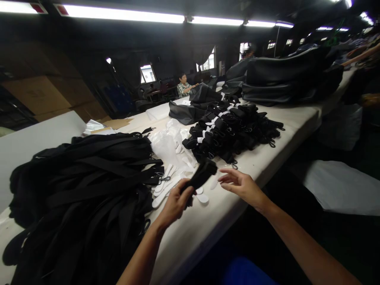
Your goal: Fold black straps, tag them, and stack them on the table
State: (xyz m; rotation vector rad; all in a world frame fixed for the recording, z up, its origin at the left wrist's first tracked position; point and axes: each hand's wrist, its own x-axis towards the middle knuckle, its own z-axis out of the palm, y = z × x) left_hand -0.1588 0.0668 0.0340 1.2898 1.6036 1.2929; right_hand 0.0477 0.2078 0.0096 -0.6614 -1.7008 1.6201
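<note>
My left hand (178,200) is closed round a folded black strap (202,174), whose far end points up and to the right. Just right of that end, my right hand (239,185) hovers with its fingers apart and nothing visible in them. Under and beside my left hand lie several white plastic ties with toothed edges (162,194). A heap of loose black straps with metal hooks (97,190) covers the left of the table. Beyond my hands is a pile of bundled black straps (234,126), some wrapped with white ties.
A crumpled clear plastic bag (170,144) lies between the two strap piles. Large black bags (276,79) are stacked farther back on the pale table (285,130). A person (183,88) is across the table; another person's arm (362,55) reaches in at right. Cardboard boxes (38,95) stand back left.
</note>
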